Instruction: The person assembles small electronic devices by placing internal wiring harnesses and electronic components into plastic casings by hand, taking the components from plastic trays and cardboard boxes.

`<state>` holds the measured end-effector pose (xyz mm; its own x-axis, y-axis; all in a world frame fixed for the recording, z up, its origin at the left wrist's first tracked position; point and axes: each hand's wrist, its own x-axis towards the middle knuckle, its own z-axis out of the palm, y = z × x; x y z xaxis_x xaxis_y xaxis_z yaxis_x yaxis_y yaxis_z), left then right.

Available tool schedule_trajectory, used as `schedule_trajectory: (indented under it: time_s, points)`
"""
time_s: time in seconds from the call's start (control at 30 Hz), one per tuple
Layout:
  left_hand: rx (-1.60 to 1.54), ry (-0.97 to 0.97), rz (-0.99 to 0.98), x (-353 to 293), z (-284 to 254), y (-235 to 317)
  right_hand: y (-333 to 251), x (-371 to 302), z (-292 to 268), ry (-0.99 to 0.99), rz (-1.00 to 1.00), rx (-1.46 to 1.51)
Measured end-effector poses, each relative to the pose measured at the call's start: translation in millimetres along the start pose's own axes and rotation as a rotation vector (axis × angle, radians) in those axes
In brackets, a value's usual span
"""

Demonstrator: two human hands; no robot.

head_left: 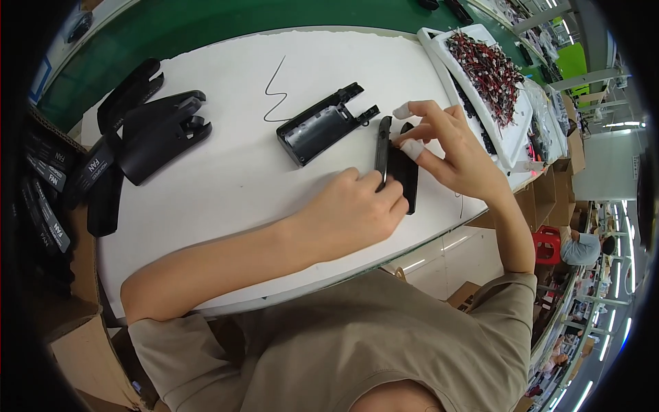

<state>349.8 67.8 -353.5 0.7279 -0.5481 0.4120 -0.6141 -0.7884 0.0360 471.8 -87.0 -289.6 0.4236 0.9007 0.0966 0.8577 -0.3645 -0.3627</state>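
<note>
My left hand (360, 209) is closed around the lower part of a black plastic housing shell (410, 180), which it keeps on its edge above the white table. At the upper end of that shell is my right hand (456, 147), white covers on its thumb and one fingertip. The right thumb and a finger come together there; anything tiny between them is too small to make out. Left of the hands lies another black housing half (322, 130), hollow side up, with two prongs at one end. A thin dark wire (276, 94) lies bent beyond it.
Several black housing pieces (154, 141) are piled at the left, beside a cardboard box (86, 343) of black parts. A white foam tray (504, 147) at the far right bears a heap of red and black wired parts (484, 72). Behind it are plastic bags (542, 117).
</note>
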Motion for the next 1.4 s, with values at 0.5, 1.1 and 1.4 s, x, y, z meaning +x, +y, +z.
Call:
schedule_trajectory:
  time_s: [0.5,1.1,1.4]
  points:
    - [0.038,-0.116,0.050,34,-41,-22,27,-39,10,0.438,-0.146,-0.001]
    - [0.031,0.012,-0.707,176,77,-289,-12,-105,62,0.748,0.339,0.300]
    - [-0.102,-0.658,-0.534,126,-36,-183,91,-123,-17,0.891,0.613,-0.101]
